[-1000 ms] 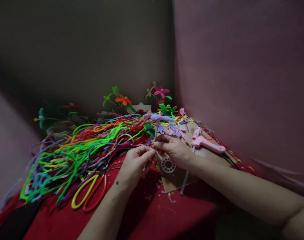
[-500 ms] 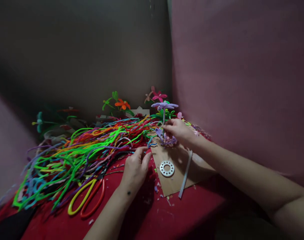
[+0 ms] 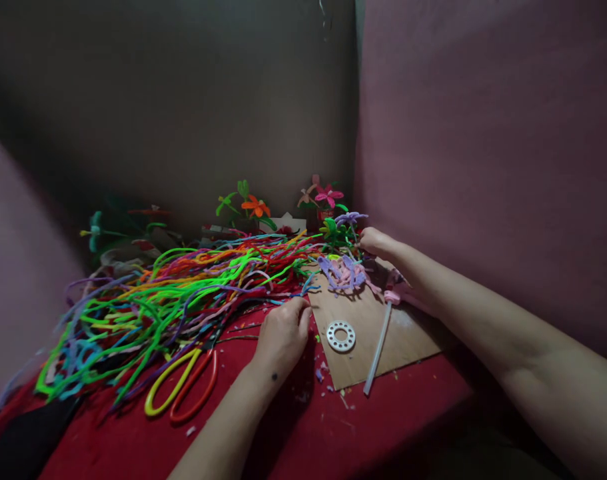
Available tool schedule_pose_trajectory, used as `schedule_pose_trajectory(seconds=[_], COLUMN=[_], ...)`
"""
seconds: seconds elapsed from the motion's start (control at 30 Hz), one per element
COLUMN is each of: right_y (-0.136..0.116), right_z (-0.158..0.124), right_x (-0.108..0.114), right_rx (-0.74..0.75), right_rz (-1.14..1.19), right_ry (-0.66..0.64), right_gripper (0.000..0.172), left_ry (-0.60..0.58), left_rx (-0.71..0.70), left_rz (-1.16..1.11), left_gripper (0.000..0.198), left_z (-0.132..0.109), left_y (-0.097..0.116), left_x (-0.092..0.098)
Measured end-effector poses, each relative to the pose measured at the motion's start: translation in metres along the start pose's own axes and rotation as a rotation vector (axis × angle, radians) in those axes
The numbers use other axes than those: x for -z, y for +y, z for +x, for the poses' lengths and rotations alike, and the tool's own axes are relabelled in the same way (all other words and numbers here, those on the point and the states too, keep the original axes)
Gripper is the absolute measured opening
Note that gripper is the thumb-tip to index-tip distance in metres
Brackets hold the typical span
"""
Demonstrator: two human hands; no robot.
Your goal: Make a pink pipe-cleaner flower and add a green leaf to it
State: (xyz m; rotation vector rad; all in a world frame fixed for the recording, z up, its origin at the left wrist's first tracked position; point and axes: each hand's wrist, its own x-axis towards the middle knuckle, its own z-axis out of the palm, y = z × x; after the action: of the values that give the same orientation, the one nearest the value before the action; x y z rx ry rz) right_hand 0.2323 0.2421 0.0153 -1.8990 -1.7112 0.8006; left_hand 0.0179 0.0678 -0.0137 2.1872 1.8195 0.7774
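At the back right, my right hand [image 3: 378, 241] is closed round the stem of a purple pipe-cleaner flower [image 3: 352, 219], whose petals show to the left of the fingers. Green pipe-cleaner leaves [image 3: 332, 230] are close beside it. My left hand [image 3: 286, 330] rests at the left edge of the cardboard [image 3: 366, 333] with its fingers curled in. Their tips are hidden, so I cannot see whether they hold anything. Purple and pink pipe-cleaner pieces [image 3: 346, 275] lie in a heap on the cardboard. In front of them is a round metal disc with holes [image 3: 330, 336].
A large pile of coloured pipe cleaners [image 3: 183, 300] covers the left side. Scissors [image 3: 176, 387] with yellow and red handles lie before it. A clear glue stick [image 3: 378, 347] crosses the cardboard. Finished flowers, one orange [image 3: 256, 206] and one pink [image 3: 329, 195], stand behind, near the walls.
My right hand has carried the purple flower back and to the right, away from above the purple pieces. My left hand's fingers have curled in. The view has shifted slightly.
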Motion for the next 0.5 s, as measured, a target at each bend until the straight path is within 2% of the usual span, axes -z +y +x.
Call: schedule_pose_trajectory(seconds=[0.2, 0.33, 0.43, 0.5], right_y=[-0.002, -0.009, -0.022, -0.034], right_z=[-0.005, -0.014, -0.043, -0.08], right_x=[-0.003, 0.006, 0.008, 0.001], right_rx=[0.051, 0.135, 0.27, 0.389], right_rz=[-0.15, -0.199, -0.182, -0.14], right_ry=[0.07, 0.113, 0.129, 0.077], right_gripper=[0.031, 0.019, 0.016, 0.017], left_ry=[-0.032, -0.041, -0.043, -0.042], left_rx=[0.0, 0.008, 0.033, 0.054], left_rz=[0.069, 0.091, 0.094, 0.092], left_gripper=[0.02, 0.02, 0.02, 0.019], left_z=[-0.001, -0.001, -0.001, -0.001], left_y=[-0.001, 0.0, -0.001, -0.001], left_x=[-0.001, -0.002, -0.003, -0.003])
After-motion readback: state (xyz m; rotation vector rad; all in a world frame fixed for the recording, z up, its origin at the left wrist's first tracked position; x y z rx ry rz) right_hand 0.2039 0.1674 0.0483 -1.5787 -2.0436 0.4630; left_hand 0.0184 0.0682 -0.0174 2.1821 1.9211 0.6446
